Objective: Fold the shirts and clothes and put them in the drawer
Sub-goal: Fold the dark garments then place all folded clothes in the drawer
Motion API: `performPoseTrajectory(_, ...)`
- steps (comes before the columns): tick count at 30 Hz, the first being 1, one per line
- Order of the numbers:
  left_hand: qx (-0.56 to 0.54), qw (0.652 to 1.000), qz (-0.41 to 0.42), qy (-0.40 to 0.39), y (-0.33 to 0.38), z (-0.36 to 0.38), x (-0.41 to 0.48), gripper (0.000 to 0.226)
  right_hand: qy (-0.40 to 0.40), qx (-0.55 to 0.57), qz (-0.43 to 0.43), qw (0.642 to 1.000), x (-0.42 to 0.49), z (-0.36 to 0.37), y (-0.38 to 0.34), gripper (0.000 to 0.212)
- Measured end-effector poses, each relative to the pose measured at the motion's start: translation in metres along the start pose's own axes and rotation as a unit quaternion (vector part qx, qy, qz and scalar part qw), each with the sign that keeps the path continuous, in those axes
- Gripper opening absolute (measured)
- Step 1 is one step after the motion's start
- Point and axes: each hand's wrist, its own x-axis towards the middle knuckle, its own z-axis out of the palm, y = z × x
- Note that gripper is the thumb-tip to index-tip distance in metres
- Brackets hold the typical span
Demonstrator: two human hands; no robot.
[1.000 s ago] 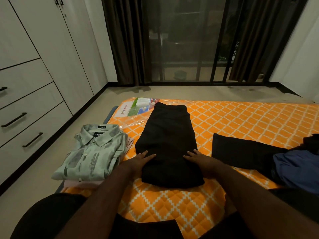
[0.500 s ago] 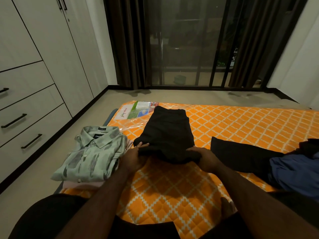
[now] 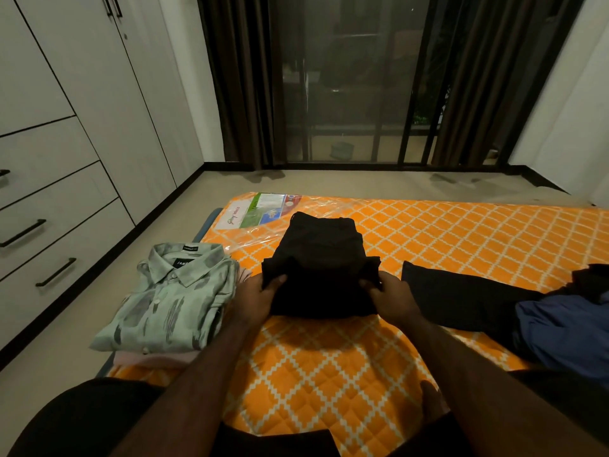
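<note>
A black garment (image 3: 321, 258) lies on the orange quilted mattress (image 3: 329, 367), its near half doubled up over the far half. My left hand (image 3: 255, 298) grips the folded part's left edge, thumb on top. My right hand (image 3: 392, 296) grips its right edge the same way. A folded pale green patterned shirt (image 3: 168, 301) sits on a pink folded piece at the mattress's left edge. Unfolded dark clothes (image 3: 461, 298) and a blue garment (image 3: 566, 331) lie at the right.
A white wardrobe with shut drawers (image 3: 56, 222) and black handles lines the left wall across a strip of floor. Dark curtains and a glass door stand at the back. A printed label under plastic (image 3: 263, 209) covers the mattress's far corner. My knees are at the bottom.
Both hands, earlier flat on the black garment's near end, took hold of it and folded it away from me onto the far half. The garment now looks half as long.
</note>
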Motion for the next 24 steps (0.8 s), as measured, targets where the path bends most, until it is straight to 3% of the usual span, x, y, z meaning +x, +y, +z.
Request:
performPoseTrajectory(6,0.068,0.998,0.000,0.011,-0.017,0.015,0.007,0.036,-0.032,-0.112,0.049,0.992,0.004,0.013,0.010,0.040)
performPoseTrajectory(10,0.186,0.981,-0.026,-0.045,-0.034,0.024,0.014,0.044,-0.048,-0.111,0.105,0.987,0.008,0.021,0.018,0.045)
performPoseTrajectory(13,0.220,0.975,-0.009,-0.041,-0.034,0.025,0.013,0.040,-0.035,-0.113,0.123,0.985,0.009,0.022,0.019,0.056)
performPoseTrajectory(16,0.258,0.965,0.047,-0.015,-0.027,0.019,0.009,0.022,-0.030,-0.135,0.072,0.988,0.007,0.018,0.017,0.051)
performPoseTrajectory(19,0.352,0.929,0.110,-0.029,-0.025,0.007,0.011,0.046,-0.023,-0.229,-0.022,0.973,0.008,0.006,0.015,0.046)
performPoseTrajectory(24,0.502,0.850,0.086,-0.137,-0.028,0.001,0.009,0.068,-0.103,-0.390,-0.074,0.912,0.013,-0.014,0.028,0.108)
